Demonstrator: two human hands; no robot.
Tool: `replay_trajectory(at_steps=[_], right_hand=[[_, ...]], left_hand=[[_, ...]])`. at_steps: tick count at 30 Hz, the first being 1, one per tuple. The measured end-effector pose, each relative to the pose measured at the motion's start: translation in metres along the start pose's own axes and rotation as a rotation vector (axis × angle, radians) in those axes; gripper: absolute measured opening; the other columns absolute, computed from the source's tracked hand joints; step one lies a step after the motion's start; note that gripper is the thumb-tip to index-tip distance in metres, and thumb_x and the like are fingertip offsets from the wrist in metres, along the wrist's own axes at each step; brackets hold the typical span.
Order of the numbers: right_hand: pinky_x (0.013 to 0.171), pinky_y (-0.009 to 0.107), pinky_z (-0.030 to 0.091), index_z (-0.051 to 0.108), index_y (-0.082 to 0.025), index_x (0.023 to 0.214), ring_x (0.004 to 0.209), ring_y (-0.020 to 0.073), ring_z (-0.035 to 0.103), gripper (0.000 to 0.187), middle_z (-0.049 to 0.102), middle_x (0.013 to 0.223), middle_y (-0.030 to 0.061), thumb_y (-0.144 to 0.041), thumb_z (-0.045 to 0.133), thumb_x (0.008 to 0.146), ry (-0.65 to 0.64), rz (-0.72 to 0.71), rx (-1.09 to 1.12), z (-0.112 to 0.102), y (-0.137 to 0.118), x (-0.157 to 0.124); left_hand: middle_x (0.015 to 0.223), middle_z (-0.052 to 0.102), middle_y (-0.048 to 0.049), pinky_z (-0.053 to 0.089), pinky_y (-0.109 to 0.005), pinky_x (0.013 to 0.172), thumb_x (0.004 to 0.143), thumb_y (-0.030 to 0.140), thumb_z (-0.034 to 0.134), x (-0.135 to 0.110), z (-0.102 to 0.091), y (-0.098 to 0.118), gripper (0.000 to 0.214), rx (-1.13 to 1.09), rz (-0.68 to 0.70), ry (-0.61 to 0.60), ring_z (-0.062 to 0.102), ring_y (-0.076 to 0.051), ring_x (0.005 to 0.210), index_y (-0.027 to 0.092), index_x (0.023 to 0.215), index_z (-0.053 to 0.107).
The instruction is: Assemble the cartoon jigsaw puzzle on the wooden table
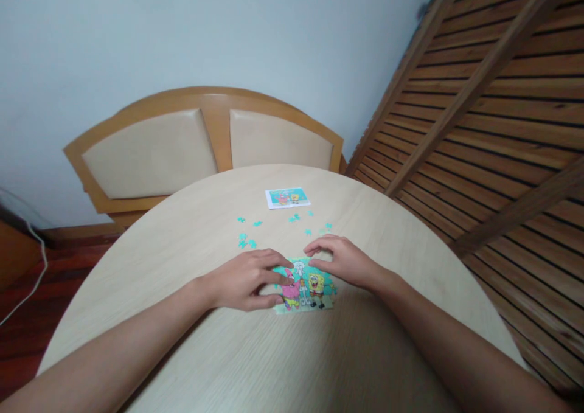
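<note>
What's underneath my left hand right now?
Your left hand extends over the left part of the jigsaw puzzle, partly covering its pink character. The table shows around the hand. Whatever lies directly beneath the hand is hidden.

The surface point(237, 364) shows fine wood grain, smooth with a soft sheen. The joined puzzle point(303, 291) looks like printed card, smooth-faced; the picture sheet point(288, 198) is printed paper. Varnished wood frames the seat back point(219, 136) around smooth, leather-like pads point(152, 151). The wall point(219, 30) is matt, the slatted panel point(502, 112) grained wood, the floor point(68, 258) glossy.
</note>
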State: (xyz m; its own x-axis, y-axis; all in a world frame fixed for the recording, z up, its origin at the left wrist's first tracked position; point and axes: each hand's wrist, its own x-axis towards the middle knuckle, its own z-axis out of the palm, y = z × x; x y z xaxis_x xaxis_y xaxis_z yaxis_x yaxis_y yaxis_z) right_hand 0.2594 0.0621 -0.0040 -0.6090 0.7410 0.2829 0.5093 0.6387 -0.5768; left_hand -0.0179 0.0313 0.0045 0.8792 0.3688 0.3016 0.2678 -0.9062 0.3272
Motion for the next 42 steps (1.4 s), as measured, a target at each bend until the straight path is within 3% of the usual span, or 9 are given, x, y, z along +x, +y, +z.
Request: replay_trajectory(at_steps=[3,6,13,21,29,34,42], right_hand=[[0.087,0.036,0.049,0.075,-0.021,0.093,0.09,0.0201,0.068,0.009,0.077,0.092,0.004,-0.022,0.067,0.09,-0.044,-0.135,-0.157,-0.003,-0.002,0.0],[0.086,0.036,0.046,0.076,-0.022,0.09,0.089,0.0201,0.067,0.014,0.077,0.091,0.0038,-0.024,0.063,0.094,-0.088,-0.23,-0.242,-0.006,-0.003,-0.002],[0.087,0.037,0.045,0.077,-0.022,0.092,0.091,0.0206,0.067,0.016,0.077,0.095,0.0035,-0.025,0.061,0.093,-0.105,-0.282,-0.282,-0.009,-0.007,-0.003],[0.096,0.045,0.046,0.067,-0.02,0.121,0.112,0.0255,0.06,0.028,0.072,0.119,0.0088,-0.025,0.057,0.095,0.135,-0.053,-0.321,-0.005,0.019,-0.001],[0.103,0.047,0.045,0.062,-0.021,0.13,0.12,0.0265,0.058,0.037,0.067,0.13,0.0092,-0.026,0.053,0.095,0.133,0.024,-0.351,0.001,0.033,0.003],[0.107,0.049,0.043,0.059,-0.02,0.134,0.125,0.0291,0.055,0.046,0.063,0.135,0.0107,-0.026,0.058,0.088,0.142,0.11,-0.386,-0.011,0.047,-0.006],[0.109,0.051,0.041,0.056,-0.016,0.138,0.126,0.0324,0.054,0.056,0.059,0.139,0.0148,-0.038,0.061,0.087,0.054,0.183,-0.381,-0.031,0.056,-0.018]], left_hand=[[0.128,0.064,-0.012,0.051,-0.043,0.1,0.095,0.038,0.06,0.0,0.0,0.0,0.033,0.004,0.0,-0.004,0.062,-0.027,0.115,0.025,0.125,0.066],[0.128,0.064,-0.0115,0.05,-0.043,0.101,0.095,0.038,0.06,0.0,0.0,0.0,0.033,0.004,0.001,-0.005,0.061,-0.028,0.116,0.026,0.125,0.066],[0.129,0.063,-0.0118,0.05,-0.043,0.101,0.096,0.039,0.059,0.001,-0.001,0.001,0.033,0.016,-0.009,-0.025,0.061,-0.027,0.115,0.024,0.124,0.066],[0.131,0.063,-0.0119,0.049,-0.044,0.103,0.096,0.04,0.058,0.0,0.0,0.0,0.034,0.032,-0.011,-0.033,0.06,-0.028,0.118,0.024,0.125,0.066],[0.129,0.063,-0.0125,0.049,-0.043,0.103,0.094,0.038,0.06,0.002,0.001,0.001,0.034,0.02,-0.002,-0.021,0.06,-0.027,0.117,0.022,0.124,0.064],[0.129,0.062,-0.0123,0.05,-0.043,0.102,0.097,0.037,0.058,0.0,0.0,-0.002,0.032,0.053,-0.014,-0.024,0.059,-0.027,0.119,0.023,0.125,0.063],[0.139,0.057,-0.0143,0.046,-0.045,0.109,0.099,0.034,0.054,-0.005,0.003,-0.012,0.034,0.133,-0.109,-0.016,0.053,-0.029,0.129,0.019,0.13,0.058]])
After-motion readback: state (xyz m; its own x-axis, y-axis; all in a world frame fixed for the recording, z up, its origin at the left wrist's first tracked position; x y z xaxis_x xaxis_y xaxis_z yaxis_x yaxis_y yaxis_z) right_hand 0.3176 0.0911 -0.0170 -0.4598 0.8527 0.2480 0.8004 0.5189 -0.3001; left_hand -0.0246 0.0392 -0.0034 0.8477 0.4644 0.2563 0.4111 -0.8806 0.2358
